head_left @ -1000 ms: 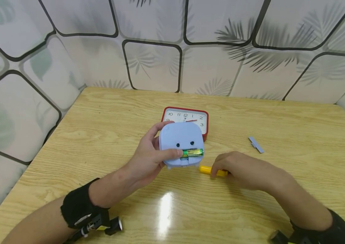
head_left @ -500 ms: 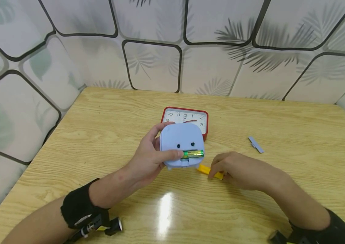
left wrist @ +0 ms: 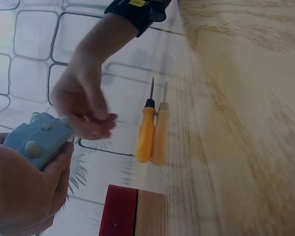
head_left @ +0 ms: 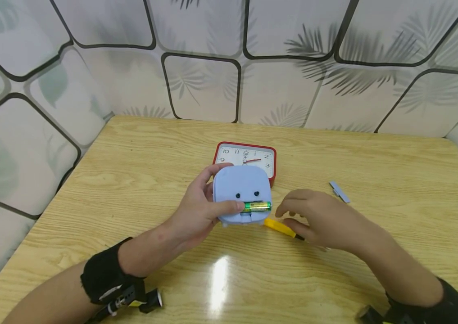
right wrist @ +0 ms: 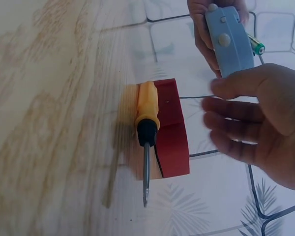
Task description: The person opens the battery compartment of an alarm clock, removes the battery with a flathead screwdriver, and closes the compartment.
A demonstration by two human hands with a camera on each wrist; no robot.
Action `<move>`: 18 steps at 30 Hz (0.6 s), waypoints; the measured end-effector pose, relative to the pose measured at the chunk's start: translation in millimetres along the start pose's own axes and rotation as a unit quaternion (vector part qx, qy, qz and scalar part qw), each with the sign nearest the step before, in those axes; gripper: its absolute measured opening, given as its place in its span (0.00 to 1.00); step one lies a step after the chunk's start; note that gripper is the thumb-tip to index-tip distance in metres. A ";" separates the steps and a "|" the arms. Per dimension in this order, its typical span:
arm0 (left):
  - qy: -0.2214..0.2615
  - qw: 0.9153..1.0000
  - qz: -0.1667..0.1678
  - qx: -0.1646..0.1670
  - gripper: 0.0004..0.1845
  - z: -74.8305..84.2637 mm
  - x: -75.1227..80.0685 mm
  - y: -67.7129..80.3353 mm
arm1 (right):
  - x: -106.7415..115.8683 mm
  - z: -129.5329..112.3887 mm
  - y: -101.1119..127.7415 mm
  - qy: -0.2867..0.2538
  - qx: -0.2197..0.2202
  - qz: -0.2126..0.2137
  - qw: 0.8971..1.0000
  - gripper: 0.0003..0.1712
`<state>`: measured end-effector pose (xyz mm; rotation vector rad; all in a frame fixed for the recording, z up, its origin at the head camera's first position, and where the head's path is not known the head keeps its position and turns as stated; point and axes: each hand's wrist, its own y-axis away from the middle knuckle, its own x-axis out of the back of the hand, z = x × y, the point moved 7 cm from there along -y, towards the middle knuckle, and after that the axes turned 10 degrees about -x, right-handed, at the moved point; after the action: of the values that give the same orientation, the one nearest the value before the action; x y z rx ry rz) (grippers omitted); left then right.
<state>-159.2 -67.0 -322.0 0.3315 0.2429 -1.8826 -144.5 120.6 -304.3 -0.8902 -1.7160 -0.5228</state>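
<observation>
Left hand [head_left: 196,211] gripped the blue clock [head_left: 242,198], battery [head_left: 256,206] seated. Right hand [head_left: 314,218] hovered, fingers loose, above the screwdriver [head_left: 279,227]. Next likely needs the cover [head_left: 340,192].

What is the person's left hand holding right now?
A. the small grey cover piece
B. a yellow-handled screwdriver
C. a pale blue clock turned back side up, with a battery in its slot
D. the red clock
C: the left hand grips the pale blue clock with the green battery showing in its back, while the screwdriver lies on the table and the right hand is off it.
</observation>
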 end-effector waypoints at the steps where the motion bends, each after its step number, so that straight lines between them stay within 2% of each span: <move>1: -0.001 1.000 -0.001 -0.001 0.43 -0.2 -0.1 0.1 | 5.9 -2.8 0.4 0.001 0.018 0.042 0.999 0.12; 4: -0.008 1.000 -0.001 0.002 0.42 -0.9 -0.1 0.6 | 23.0 -12.1 4.7 -0.011 0.084 0.172 0.981 0.09; 5: -0.010 1.000 -0.002 0.003 0.43 -1.3 -0.3 0.7 | 27.5 -14.8 6.9 -0.020 0.100 0.205 0.973 0.08; 7: -0.013 1.000 -0.002 0.005 0.43 -2.3 -0.2 0.9 | 32.8 -19.0 9.6 -0.049 0.118 0.240 0.962 0.07; 9: -0.016 1.000 -0.003 0.006 0.43 -3.3 -0.3 1.0 | 33.7 -22.1 10.3 -0.079 0.122 0.241 0.960 0.12; 13: -0.018 1.000 -0.010 0.002 0.43 -4.5 -0.7 1.1 | 29.8 -27.5 9.5 -0.108 0.120 0.217 0.963 0.23; 18: -0.023 0.999 -0.028 -0.010 0.43 -4.1 -3.8 2.4 | 25.4 -31.9 8.7 -0.126 0.125 0.208 0.962 0.19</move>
<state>-155.4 -63.1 -324.5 0.2705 0.2410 -1.9394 -121.7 110.7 -270.8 -1.1274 -1.7067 0.0905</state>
